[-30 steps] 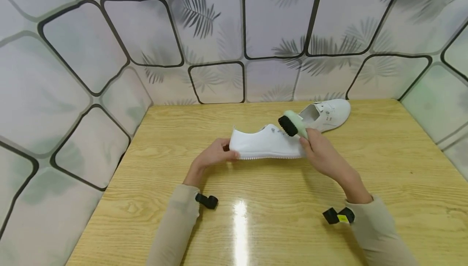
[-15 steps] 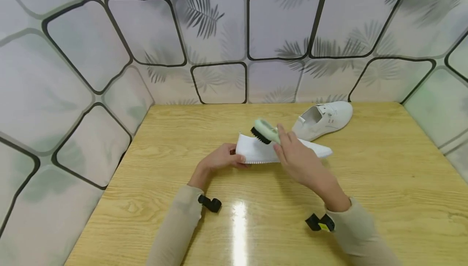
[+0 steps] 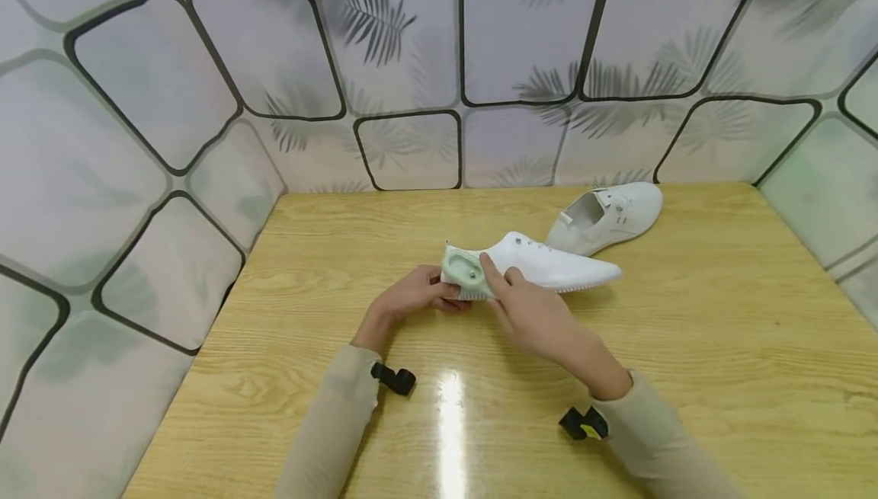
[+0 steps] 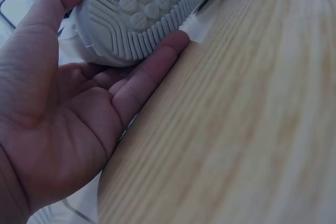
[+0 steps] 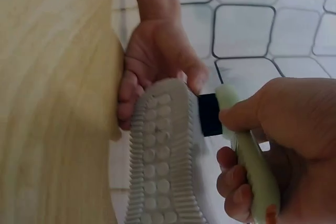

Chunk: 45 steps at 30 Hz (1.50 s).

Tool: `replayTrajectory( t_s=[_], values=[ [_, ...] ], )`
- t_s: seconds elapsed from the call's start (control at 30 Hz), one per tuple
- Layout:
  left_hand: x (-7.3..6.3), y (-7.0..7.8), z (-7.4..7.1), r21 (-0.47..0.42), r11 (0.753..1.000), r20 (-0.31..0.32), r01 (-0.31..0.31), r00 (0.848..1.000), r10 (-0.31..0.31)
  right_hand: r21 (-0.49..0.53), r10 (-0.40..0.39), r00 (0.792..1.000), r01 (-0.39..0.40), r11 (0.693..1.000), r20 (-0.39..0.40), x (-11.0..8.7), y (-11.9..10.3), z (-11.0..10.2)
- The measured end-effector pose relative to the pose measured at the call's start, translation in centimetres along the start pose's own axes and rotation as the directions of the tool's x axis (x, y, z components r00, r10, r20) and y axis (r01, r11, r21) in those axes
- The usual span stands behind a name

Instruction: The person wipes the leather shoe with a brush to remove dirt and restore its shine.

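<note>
A white lace-up shoe [image 3: 549,264] is tipped on its side, its toe pointing right. My left hand [image 3: 411,293] holds its heel, with the thumb on the upper side and fingers underneath, as the left wrist view shows. The studded, ridged sole [image 5: 163,150] faces me. My right hand [image 3: 538,312] grips the handle of a pale green brush [image 3: 463,269], index finger laid on its back. In the right wrist view the black bristles [image 5: 210,115] press against the side of the shoe near the heel, close to my left thumb.
A second white shoe [image 3: 610,217] lies behind, at the back right of the wooden table [image 3: 274,423]. Patterned cloth walls [image 3: 405,152] rise along the table's back and sides.
The brush has moved left and down, from above the shoe's front to its heel side, and its back now faces up. The left hand keeps its hold, shifted slightly right.
</note>
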<state>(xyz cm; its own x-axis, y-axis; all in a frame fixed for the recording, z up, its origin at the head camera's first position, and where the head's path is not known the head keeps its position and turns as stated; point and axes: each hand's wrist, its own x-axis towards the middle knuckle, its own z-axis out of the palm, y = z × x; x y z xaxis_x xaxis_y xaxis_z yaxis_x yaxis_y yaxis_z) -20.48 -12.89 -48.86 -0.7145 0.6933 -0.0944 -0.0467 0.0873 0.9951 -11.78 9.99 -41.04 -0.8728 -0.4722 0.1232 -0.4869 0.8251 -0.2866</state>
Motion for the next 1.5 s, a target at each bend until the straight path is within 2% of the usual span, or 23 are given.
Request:
replayTrajectory(
  t_s=[0.13,0.3,0.4,0.6,0.77,1.0,1.13,1.27,1.37,1.5],
  values=[
    [0.0,0.1,0.1,0.012,1.000,0.010,-0.012,1.000,0.012,0.039,0.036,0.999,-0.036,0.999,-0.023,0.1,0.7,-0.2],
    [0.0,0.5,0.6,0.096,0.995,-0.011,-0.012,1.000,0.014,0.119,-0.024,0.999,0.021,0.993,0.024,0.2,0.7,0.5],
    [0.1,1.0,0.9,0.136,0.991,-0.038,-0.018,0.999,0.024,0.135,-0.027,0.999,0.021,0.991,0.046,-0.3,1.1,-0.2],
    [0.2,1.8,1.3,0.196,0.981,-0.107,0.011,0.994,0.011,0.165,0.027,1.000,-0.029,0.986,0.014,-0.8,2.2,-1.1],
    [0.0,2.4,1.4,0.224,0.974,-0.098,0.017,0.995,0.005,0.240,0.012,0.999,-0.019,0.971,0.031,-0.5,2.4,-0.7],
    [0.2,2.7,1.3,0.228,0.973,-0.105,0.021,0.994,0.003,0.189,-0.008,0.999,0.002,0.982,0.031,-1.0,3.0,-1.9],
    [0.1,2.8,1.3,0.239,0.971,-0.093,0.006,0.996,0.017,0.208,-0.039,0.999,0.032,0.977,0.026,-0.7,2.6,-1.3],
    [0.0,2.8,1.3,0.238,0.971,-0.055,-0.011,0.998,0.024,0.193,-0.077,0.996,0.066,0.979,0.047,-0.7,1.9,-0.9],
    [-0.1,2.9,1.4,0.235,0.972,-0.041,0.000,0.999,0.010,0.139,-0.050,0.998,0.045,0.989,0.034,-1.1,2.0,-1.5],
    [-0.3,3.0,1.6,0.246,0.969,-0.063,0.039,0.998,-0.024,0.099,0.007,1.000,-0.006,0.995,-0.008,-1.3,2.4,-1.7]
  ],
)
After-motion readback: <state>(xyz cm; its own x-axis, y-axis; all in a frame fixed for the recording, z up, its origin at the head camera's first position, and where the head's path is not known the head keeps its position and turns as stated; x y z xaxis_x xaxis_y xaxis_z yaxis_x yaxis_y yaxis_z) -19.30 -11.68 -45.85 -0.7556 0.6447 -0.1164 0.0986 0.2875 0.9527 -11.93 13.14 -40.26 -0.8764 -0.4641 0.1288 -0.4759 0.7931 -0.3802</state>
